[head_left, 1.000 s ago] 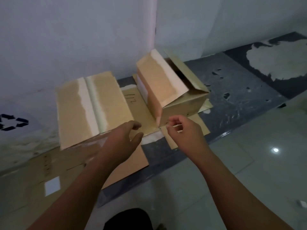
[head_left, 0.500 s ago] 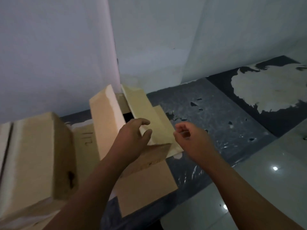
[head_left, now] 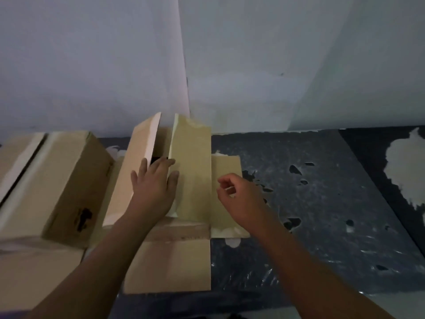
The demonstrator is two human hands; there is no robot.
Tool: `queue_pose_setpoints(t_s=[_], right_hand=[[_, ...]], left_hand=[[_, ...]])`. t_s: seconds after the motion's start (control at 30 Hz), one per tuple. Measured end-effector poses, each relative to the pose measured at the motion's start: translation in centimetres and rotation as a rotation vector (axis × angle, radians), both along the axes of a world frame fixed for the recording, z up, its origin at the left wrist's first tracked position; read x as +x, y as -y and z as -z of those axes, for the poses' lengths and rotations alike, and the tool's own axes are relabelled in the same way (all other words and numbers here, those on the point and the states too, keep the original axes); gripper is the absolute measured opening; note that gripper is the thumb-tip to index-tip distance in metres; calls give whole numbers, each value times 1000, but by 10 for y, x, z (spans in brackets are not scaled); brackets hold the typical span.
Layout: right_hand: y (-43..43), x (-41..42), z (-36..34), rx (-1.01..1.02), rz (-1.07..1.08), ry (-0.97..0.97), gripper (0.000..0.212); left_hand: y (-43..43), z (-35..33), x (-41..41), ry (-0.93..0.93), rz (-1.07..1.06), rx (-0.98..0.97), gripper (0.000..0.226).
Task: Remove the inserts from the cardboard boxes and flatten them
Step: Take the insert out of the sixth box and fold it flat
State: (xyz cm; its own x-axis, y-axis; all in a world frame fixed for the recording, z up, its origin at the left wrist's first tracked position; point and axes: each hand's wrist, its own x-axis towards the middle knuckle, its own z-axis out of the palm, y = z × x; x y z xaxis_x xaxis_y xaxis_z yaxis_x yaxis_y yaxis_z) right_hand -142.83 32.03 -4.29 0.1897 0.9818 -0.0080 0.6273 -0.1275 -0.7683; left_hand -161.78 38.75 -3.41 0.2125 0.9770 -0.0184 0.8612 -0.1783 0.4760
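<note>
Opening step: flat L hand (head_left: 153,187) parts middle box (head_left: 190,166) flaps, R hand (head_left: 241,199) curled, empty; next, pull insert out.

- The left hand (head_left: 153,187), earlier curled over the open box's right flap (head_left: 190,171), now spreads its fingers straight into the gap between the flaps at frame centre.
</note>
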Motion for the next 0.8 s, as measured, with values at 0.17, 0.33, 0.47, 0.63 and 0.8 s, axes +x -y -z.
queue_pose_setpoints(t_s=[0.17,0.33,0.47,0.63,0.8], right_hand=[[-20,-19,-8,87,-107,39,25],[-44,-58,-17,188,-183,78,20],[-57,-92,-24,245,-307,216,27],[-68,-117,-31,-105,-635,571,37],[-61,-103,-39,-266,-528,937,49]], left_hand=[[-7,-12,-11,-310,17,78,35],[-22,-27,-46,-468,14,91,44],[-33,-29,-81,-600,-7,72,48],[-44,-13,-114,-680,-20,-82,60],[-50,13,-126,-497,-26,-268,65]])
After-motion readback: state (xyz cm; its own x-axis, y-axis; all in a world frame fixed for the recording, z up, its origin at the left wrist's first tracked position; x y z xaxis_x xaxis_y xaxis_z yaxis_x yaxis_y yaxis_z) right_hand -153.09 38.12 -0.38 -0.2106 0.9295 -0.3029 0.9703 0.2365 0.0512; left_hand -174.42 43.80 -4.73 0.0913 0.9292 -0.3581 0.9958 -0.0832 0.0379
